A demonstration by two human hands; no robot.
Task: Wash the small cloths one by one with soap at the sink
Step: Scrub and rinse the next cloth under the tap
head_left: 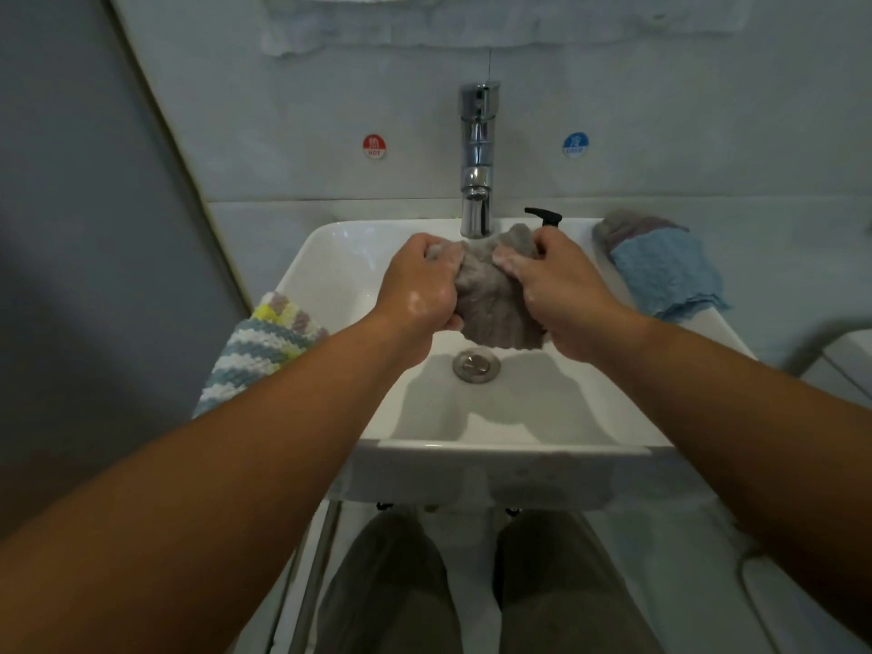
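Bunching between them, the grey cloth (490,295) is gripped by left hand (417,287) and right hand (561,285) above the sink (330,257).

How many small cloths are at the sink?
4: grey cloth in left hand and right hand, striped cloth left of sink, blue cloth right of it, purplish cloth behind it. More may be hidden.

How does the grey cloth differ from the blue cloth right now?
The grey cloth is bunched and gripped by the left hand and right hand over the sink; the blue cloth lies untouched on its right edge. The grey cloth looks plush; the blue cloth looks crinkled. Both are small cloths.
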